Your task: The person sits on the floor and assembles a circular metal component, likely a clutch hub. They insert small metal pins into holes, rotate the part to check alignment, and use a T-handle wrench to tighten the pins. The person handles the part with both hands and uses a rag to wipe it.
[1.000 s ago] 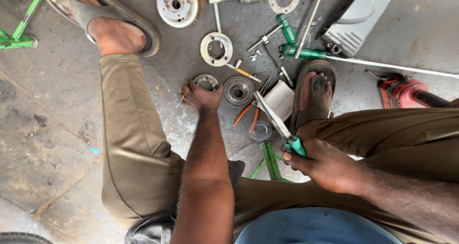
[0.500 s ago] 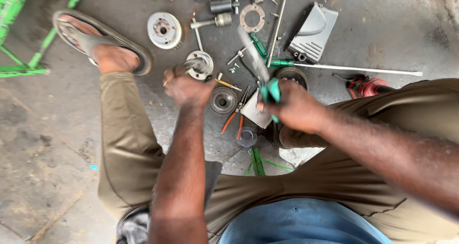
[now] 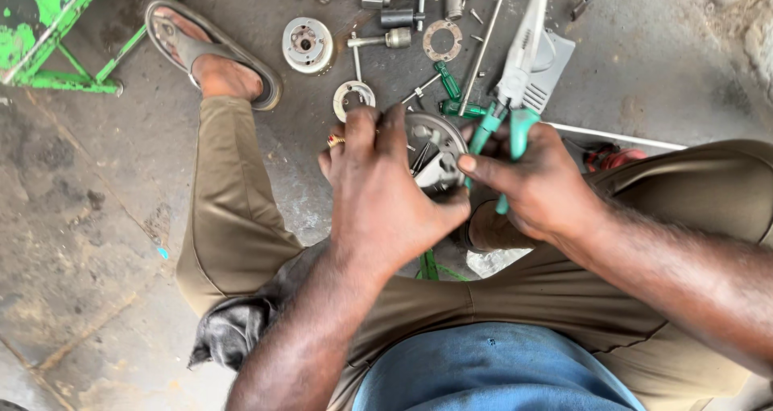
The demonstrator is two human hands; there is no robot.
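Observation:
My left hand [image 3: 382, 194] grips a round grey metal disc part [image 3: 435, 141] raised in front of me, with a ring on one finger. Beside it, my right hand [image 3: 535, 177] holds green-handled pliers [image 3: 503, 125], their handles pointing up and away; the thumb touches the disc's edge. The pliers' jaws are hidden behind the hands. Both hands are close together above my knees.
On the concrete floor lie a round hub [image 3: 307, 44], a metal ring [image 3: 353, 97], a flat gasket ring [image 3: 442, 40], bolts and sockets [image 3: 394, 16], a green screwdriver [image 3: 448, 81], a long rod [image 3: 612, 136] and a grey cover [image 3: 543, 69]. A green metal frame [image 3: 56, 33] stands far left.
My left hand picked the disc part off the floor and raised it. My right hand brought the pliers up to it. The view has shifted down and left.

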